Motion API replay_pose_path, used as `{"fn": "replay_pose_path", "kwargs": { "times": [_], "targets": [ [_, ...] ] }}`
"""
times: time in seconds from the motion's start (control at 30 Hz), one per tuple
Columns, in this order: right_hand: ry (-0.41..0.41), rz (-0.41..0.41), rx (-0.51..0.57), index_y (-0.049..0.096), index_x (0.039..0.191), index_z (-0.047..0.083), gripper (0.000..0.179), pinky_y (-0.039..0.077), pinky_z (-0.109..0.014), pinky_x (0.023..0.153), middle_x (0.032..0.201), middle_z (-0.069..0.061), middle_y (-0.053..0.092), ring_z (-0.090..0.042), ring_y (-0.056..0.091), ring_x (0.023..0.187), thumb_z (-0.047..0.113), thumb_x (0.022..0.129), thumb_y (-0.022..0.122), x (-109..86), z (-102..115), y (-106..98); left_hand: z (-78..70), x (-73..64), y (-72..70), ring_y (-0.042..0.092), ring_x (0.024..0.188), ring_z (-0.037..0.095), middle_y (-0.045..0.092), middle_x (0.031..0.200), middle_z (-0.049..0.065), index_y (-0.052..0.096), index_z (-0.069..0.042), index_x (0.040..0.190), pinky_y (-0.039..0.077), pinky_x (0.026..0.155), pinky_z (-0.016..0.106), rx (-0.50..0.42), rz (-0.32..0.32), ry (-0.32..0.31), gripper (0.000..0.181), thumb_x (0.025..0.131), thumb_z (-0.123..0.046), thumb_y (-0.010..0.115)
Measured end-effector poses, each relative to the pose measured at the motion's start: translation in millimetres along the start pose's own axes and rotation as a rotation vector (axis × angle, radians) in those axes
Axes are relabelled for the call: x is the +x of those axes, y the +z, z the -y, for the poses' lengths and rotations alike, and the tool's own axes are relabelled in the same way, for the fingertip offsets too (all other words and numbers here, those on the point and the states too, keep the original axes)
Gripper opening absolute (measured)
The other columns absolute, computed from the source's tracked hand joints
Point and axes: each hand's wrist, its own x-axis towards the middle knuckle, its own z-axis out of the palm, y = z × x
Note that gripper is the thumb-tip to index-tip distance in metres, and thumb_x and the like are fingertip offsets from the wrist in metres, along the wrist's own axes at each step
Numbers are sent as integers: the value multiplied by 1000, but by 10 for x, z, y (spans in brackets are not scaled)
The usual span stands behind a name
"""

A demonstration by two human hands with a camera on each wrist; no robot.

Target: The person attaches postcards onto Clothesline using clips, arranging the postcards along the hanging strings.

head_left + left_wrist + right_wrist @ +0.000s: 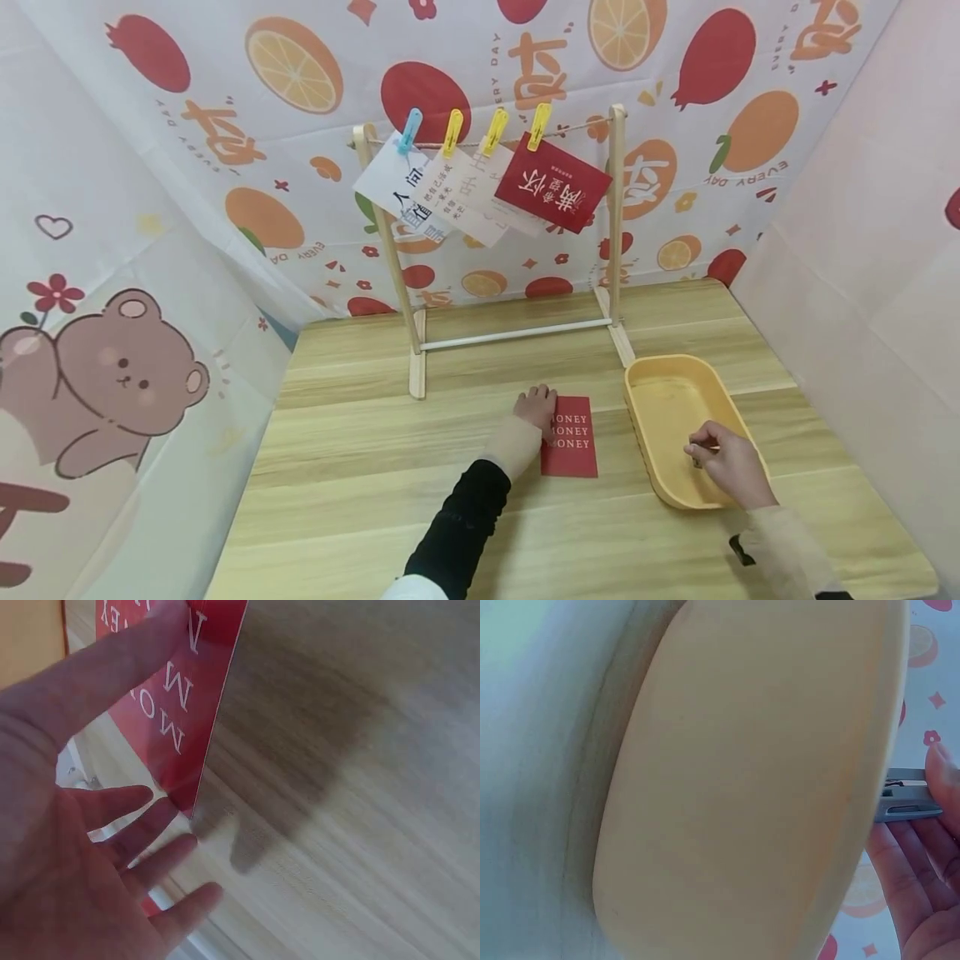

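Note:
A red card (572, 461) printed with "MONEY" lies on the wooden table. At its left edge is my left hand (536, 410); in the left wrist view the thumb (112, 671) rests across the card's face, while the other fingers spread loosely near one corner. Over the yellow tray (667, 400), my right hand (733, 468) pinches a grey clothespin (909, 804) between thumb and fingers. In the right wrist view the tray's side wall hides part of the clothespin's tip.
Behind stands a wooden rack (617, 217) with a string across its top. Several cards hang there from one blue clothespin (410, 130) and yellow clothespins (496, 131), a red card (553, 183) rightmost. Patterned cloth (480, 283) encloses the table's back and sides.

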Motion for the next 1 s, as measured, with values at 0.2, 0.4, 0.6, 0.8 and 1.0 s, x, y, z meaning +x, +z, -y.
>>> {"fn": "replay_pose_path", "kwargs": {
  "times": [0.2, 0.4, 0.6, 0.8, 1.0],
  "targets": [
    [-19, -21, -18, 60, 76, 8, 19, 51, -28, 53, 71, -1, 64, -25, 63, 66, -3, 72, 75, 18, -1, 27, 41, 6, 23, 43, 106, 23, 45, 111, 10, 50, -5, 120, 44, 86, 33, -81, -78, 2, 66, 67, -30, 82],
    [84, -23, 24, 64, 86, 1, 12, 51, -22, 56, 80, -11, 67, -24, 64, 70, 3, 77, 72, 126, 64, -100, 226, -26, -157, 54, 90, 22, 53, 97, 10, 53, -3, 104, 50, 74, 30, -774, -186, 6, 22, 84, -1, 63],
    [151, -85, 179, 62, 100, -1, 26, 47, -10, 65, 97, -15, 66, -7, 62, 78, 16, 83, 70, 624, 343, -521, 382, -7, -917, 59, 81, 21, 58, 97, 13, 53, 3, 111, 53, 76, 32, -1480, -399, 11, 24, 87, 3, 57],
    [114, -269, 457, 65, 98, 0, 25, 47, -12, 69, 95, -2, 65, -8, 59, 82, 13, 78, 74, 1465, 939, -1050, 492, 57, -1874, 60, 80, 18, 62, 103, 19, 56, 7, 107, 52, 76, 29, -1726, -663, 30, 28, 82, 0, 66],
    [-4, -413, 583, 71, 92, 3, 24, 47, -15, 66, 82, 3, 67, -11, 59, 75, 13, 71, 79, 2262, 1571, -1433, 524, 51, -2459, 60, 78, 16, 65, 96, 14, 59, 3, 104, 53, 70, 28, -1789, -769, 10, 25, 82, -5, 68]
  ]
}}
